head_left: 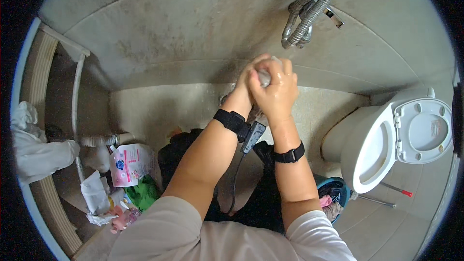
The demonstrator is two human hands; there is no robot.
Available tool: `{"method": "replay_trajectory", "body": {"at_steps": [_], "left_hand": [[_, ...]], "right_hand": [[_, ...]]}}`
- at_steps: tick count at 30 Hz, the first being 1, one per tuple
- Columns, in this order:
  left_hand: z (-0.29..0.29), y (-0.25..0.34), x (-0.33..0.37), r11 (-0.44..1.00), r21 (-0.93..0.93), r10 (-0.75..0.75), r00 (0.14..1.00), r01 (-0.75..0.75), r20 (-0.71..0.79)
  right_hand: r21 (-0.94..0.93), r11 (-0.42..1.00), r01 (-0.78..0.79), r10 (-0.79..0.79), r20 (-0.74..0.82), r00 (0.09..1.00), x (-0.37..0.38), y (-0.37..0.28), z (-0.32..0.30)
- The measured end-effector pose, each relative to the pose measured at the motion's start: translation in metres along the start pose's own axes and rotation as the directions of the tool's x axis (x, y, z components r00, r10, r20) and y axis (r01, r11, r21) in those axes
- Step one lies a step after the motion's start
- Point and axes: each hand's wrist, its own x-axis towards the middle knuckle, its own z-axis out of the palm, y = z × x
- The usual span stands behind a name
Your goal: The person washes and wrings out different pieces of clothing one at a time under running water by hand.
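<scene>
Left hand (pixel 245 81), right hand (pixel 279 91): curled around pale object (pixel 264 78), possibly cloth, between both, left of metal hose (pixel 315 13); axis hidden.

The scene is being viewed from above, through the left one of two head-worn fisheye cameras set side by side. The lens is being pointed steeply down, and the shirt (pixel 237 241) is being caught at the lower edge. The left fingers (pixel 260 58) and right fingers (pixel 287 66) are being looked down on, fairly near, just above the middle. Beyond them, the wall (pixel 183 29) is being taken in along the top, straight edges being bent toward the rim, while the toilet (pixel 386 140) is being shown toward the right edge.
</scene>
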Motion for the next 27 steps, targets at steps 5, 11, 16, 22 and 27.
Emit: {"method": "replay_trajectory", "body": {"at_steps": [5,11,16,22,27], "left_hand": [[0.008,-0.011,0.000,0.758,0.626,0.184,0.861,0.183,-0.474],[0.042,-0.031,-0.003,0.249,0.938,0.310,0.898,0.240,-0.312],[0.042,-0.009,0.002,0.615,0.778,0.284,0.885,0.126,-0.368],[0.042,0.022,-0.008,0.883,0.434,-0.084,0.970,0.178,-0.227],[0.027,-0.009,-0.002,0.716,0.671,0.228,0.844,0.193,-0.486]], "right_hand": [[0.216,0.971,-0.105,0.128,-0.093,0.987,0.001,0.043,0.010],[0.496,0.767,-0.407,0.483,-0.029,0.875,-0.002,0.108,0.010],[0.537,0.714,-0.449,0.503,0.052,0.863,0.007,0.095,-0.002],[0.154,0.988,-0.026,0.000,0.167,0.986,0.006,-0.004,-0.020],[0.302,0.921,-0.246,0.238,0.066,0.969,0.005,0.035,-0.003]]}}
